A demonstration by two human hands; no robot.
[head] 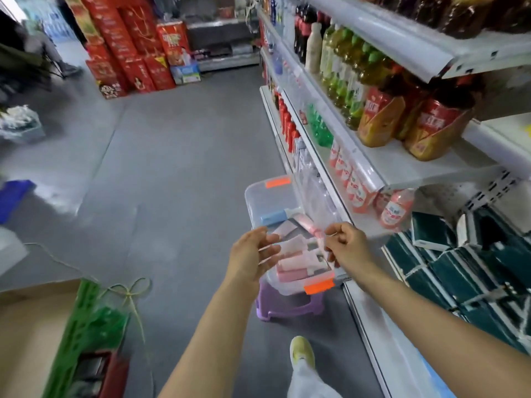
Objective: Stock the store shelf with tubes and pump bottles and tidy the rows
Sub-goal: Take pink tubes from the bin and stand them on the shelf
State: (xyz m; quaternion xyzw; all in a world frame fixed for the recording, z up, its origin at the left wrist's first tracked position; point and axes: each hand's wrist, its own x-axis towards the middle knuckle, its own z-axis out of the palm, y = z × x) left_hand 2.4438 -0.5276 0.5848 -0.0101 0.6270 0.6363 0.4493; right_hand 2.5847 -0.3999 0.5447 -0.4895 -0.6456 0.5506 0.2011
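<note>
A clear storage box [255,202] with orange latches [319,287] sits on a purple stool [287,307] beside the store shelf [370,168]. Pink tubes [293,267] and a blue item [273,218] lie inside it. Both my hands hold the box's clear lid [313,196], which is tilted up toward the shelf. My left hand [253,255] grips the lid's near left edge, fingers showing through the plastic. My right hand [349,245] pinches the near right edge. Motion blurs the lid's outline.
The shelf rows on the right carry drink bottles [353,90], pink bottles [395,211] and dark green packs [465,262]. Red gift cartons [129,53] stack at the aisle's far end. A cardboard box [31,334] and green packaging [92,326] lie at lower left. My shoe [301,351] is near the stool.
</note>
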